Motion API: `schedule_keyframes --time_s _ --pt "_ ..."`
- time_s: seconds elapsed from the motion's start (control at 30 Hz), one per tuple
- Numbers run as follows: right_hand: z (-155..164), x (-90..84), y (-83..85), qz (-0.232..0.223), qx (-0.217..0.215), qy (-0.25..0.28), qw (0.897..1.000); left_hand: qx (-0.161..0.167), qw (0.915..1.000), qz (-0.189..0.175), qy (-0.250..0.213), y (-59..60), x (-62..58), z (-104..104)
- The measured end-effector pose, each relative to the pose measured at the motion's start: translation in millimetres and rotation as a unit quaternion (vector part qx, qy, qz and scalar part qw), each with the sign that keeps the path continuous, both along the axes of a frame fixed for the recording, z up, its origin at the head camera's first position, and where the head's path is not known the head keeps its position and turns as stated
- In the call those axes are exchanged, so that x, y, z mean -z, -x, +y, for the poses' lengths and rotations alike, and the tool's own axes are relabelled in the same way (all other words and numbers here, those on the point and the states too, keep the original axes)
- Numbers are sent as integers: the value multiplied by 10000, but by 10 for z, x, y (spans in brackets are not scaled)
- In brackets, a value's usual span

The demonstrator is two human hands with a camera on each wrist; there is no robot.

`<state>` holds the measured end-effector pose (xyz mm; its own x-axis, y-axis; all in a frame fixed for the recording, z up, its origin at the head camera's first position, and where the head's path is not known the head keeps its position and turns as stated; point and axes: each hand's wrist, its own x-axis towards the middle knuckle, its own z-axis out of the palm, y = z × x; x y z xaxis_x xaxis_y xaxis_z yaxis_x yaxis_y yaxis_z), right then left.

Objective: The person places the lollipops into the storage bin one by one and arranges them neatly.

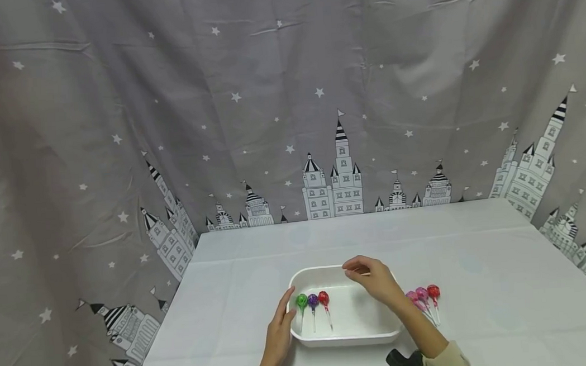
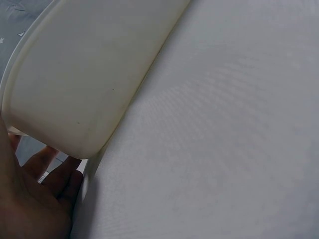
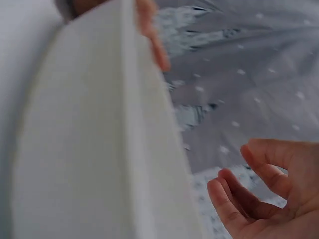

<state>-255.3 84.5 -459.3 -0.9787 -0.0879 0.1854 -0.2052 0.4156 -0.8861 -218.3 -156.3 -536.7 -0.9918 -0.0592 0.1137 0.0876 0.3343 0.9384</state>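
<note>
The left hand (image 1: 279, 332) is lying at the near-left corner of the tray (image 1: 354, 326), its fingers straight and resting against the tray's outer wall; in the left wrist view the fingers (image 2: 47, 172) are showing just under the tray's rounded corner (image 2: 84, 84), spread loosely and gripping nothing. Just right of the fingertips, inside the tray, three lollipops are lying side by side with their sticks pointing toward the person: a green one (image 1: 301, 301) nearest the hand, then a purple one (image 1: 312, 300), then a red one (image 1: 323, 298).

The right hand (image 1: 374, 279) is hovering over the tray's far-right part, fingers loosely curled with the fingertips close to the thumb. Whether anything thin is being pinched there cannot be told from the head view; in the right wrist view the fingers (image 3: 259, 199) are bent and relaxed, with nothing visible between them, and the tray's wall (image 3: 99, 149) is sitting blurred to their left.

Right of that wrist, outside the tray, three more lollipops (image 1: 423, 295) are lying together on the surface (image 1: 482, 306), two pink and one red. Below the forearm, a dark wrist mount (image 1: 403, 362) is showing beside a pale sleeve (image 1: 447, 361).

Beyond both hands the surface is running back to a grey curtain (image 1: 287, 94) printed with stars and castles.
</note>
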Motion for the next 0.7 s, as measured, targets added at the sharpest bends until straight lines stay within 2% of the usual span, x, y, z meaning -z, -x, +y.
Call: schedule_keyframes --time_s 0.13,0.23,0.3,0.47,0.53,0.63,0.7 --pt "287 -111 -80 -111 247 163 9995 -72 9999 -55 86 -2 10 -3" --pt "546 -111 -115 -218 490 233 9983 -111 9998 -60 122 -12 8 -8" --pt "768 30 -70 -133 594 275 9978 -123 9998 -48 137 -16 11 -11" --pt "1392 772 218 306 1127 104 9931 -81 9998 34 159 -19 12 -16" --pt "1570 972 244 332 1419 -90 9893 -38 9998 73 160 -17 11 -16" --pt "1698 990 118 245 1610 -361 9860 -33 9999 59 115 -15 7 -14" --pt "1696 860 -27 89 1573 -254 9872 -47 9999 81 122 -14 12 -13"
